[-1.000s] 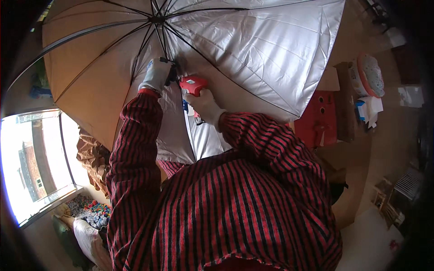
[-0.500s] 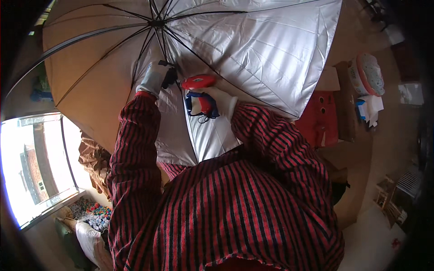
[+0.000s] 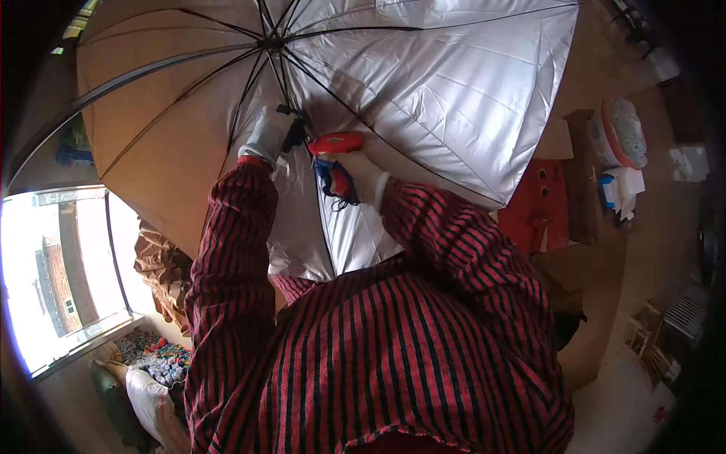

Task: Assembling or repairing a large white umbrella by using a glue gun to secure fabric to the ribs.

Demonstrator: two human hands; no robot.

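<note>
An open umbrella (image 3: 454, 83), silver inside with thin dark ribs, spreads over my lap and the upper view. My left hand (image 3: 268, 136), in a pale glove with dark fingertips, is closed on an umbrella rib below the central hub (image 3: 272, 43). To the right, my gloved right hand (image 3: 363, 174) is closed around a red hand tool (image 3: 336, 142), its tip side toward the same rib. Dark blue and red material with loose threads (image 3: 336, 181) shows at the right fingers. The tool's exact kind is hard to tell.
A bright window (image 3: 68, 265) is at the left, with crumpled brown paper (image 3: 162, 265) beside it. Colourful small pieces (image 3: 159, 356) lie below. At the right stand a red box (image 3: 537, 200) and a white tub with a red rim (image 3: 624, 132).
The umbrella and both hands have shifted slightly right and down in view. My right hand has turned a little and closed in, so the ring of blue material looks narrower.
</note>
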